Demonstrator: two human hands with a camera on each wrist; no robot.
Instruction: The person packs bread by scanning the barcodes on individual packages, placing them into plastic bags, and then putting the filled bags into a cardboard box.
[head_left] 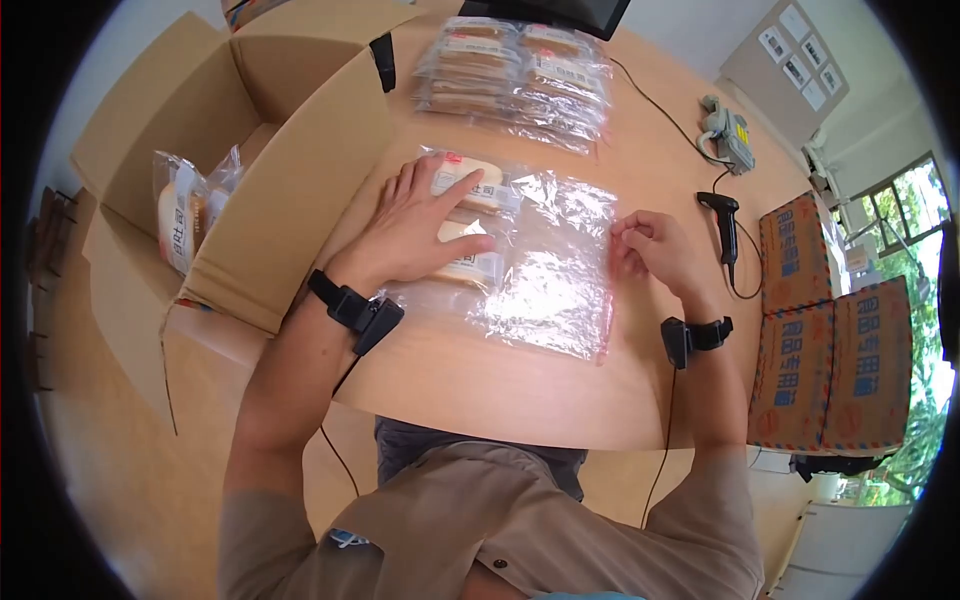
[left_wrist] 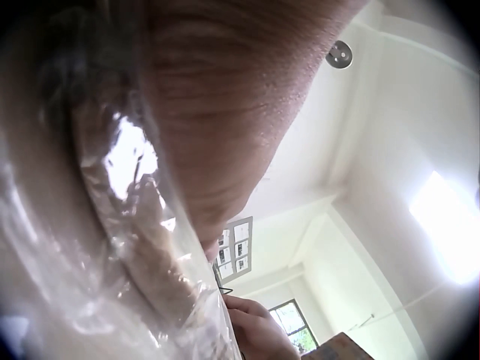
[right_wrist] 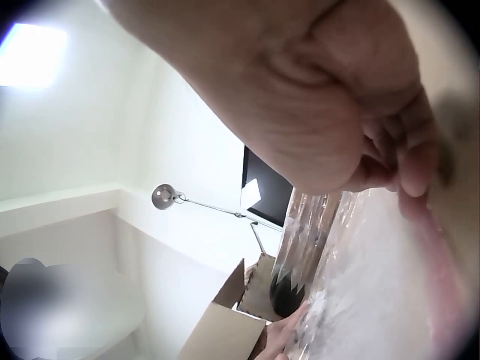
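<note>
A large clear plastic bag [head_left: 555,270] lies flat on the table, with a pinkish-red strip [head_left: 606,300] along its right edge. In its left part are two individually wrapped bread loaves [head_left: 485,187] with printed labels, one above the other. My left hand [head_left: 412,225] rests spread over the loaves, thumb and forefinger apart. At the strip, my right hand [head_left: 655,250] pinches the bag's edge between thumb and curled fingers. The right wrist view shows those fingertips close on the pink edge [right_wrist: 435,277]. In the left wrist view, crinkled film [left_wrist: 142,225] lies beneath my left hand.
An open cardboard box [head_left: 330,160] holding wrapped loaves [head_left: 180,215] stands at left. Filled bags of bread [head_left: 515,80] are stacked at the back, before a monitor [head_left: 590,12]. A barcode scanner [head_left: 728,225], telephone [head_left: 728,135] and printed cartons [head_left: 830,350] are at right.
</note>
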